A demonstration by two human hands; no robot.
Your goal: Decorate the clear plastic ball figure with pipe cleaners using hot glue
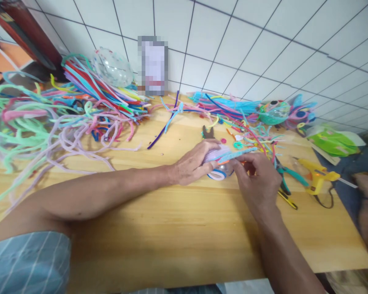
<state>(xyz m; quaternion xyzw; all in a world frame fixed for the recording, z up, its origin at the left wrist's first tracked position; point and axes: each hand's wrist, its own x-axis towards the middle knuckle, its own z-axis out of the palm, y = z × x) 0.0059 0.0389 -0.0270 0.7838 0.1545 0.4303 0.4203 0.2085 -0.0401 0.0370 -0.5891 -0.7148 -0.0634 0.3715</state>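
Near the middle of the wooden bench (184, 228), the left hand (194, 164) curls its fingers (209, 146) shut around a pale lilac fuzzy bundle (218, 154), pressing it onto a small clear ball with a blue band (220, 173). A light blue pipe cleaner (242, 153) lies across the top of the bundle, its long axis running left to right and rising slightly toward the far right. The right hand (259, 179) sits just right of the bundle, fingers pinched on that strand where it leaves the bundle. Both hands touch the piece; the right is nearer the strand's free end. Yellow-handled pliers (286, 195) lie just right of the right hand.
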